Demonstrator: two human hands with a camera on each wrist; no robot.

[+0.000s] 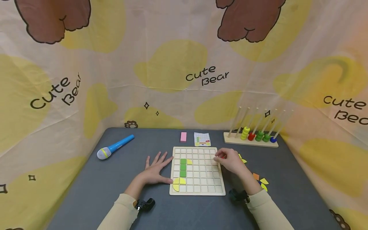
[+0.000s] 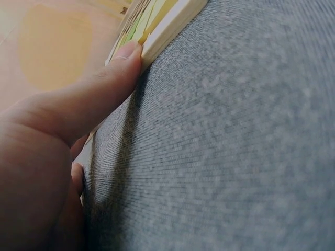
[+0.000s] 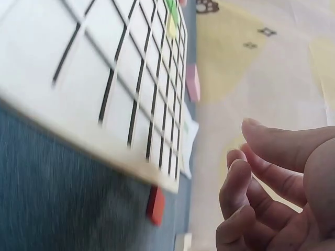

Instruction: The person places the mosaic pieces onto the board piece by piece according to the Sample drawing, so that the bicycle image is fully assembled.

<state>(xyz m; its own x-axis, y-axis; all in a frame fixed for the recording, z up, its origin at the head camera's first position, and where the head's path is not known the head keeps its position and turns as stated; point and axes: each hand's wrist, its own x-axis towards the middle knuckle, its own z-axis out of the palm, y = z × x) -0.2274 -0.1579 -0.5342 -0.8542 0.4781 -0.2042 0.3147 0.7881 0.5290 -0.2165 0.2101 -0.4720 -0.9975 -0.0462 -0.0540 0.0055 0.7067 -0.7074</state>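
- One blue microphone (image 1: 115, 147) is lying leftmost.
- The left hand (image 1: 153, 174) is resting, fingers apart, thumb touching one grid board (image 1: 204, 182).
- The board is lying mid-table, bearing three green squares (image 1: 183, 167).
- The right hand (image 1: 231, 161) is curling at its edge; whether fingers are clamping anything, I cannot tell.

Flat white gridded board (image 1: 199, 175)

Looks like a kids' play nook tbh, "Cute Bear" curtain (image 1: 169, 99), bead stacker (image 1: 251, 137) and mic (image 1: 116, 147) on the tabletop (image 1: 155, 139).
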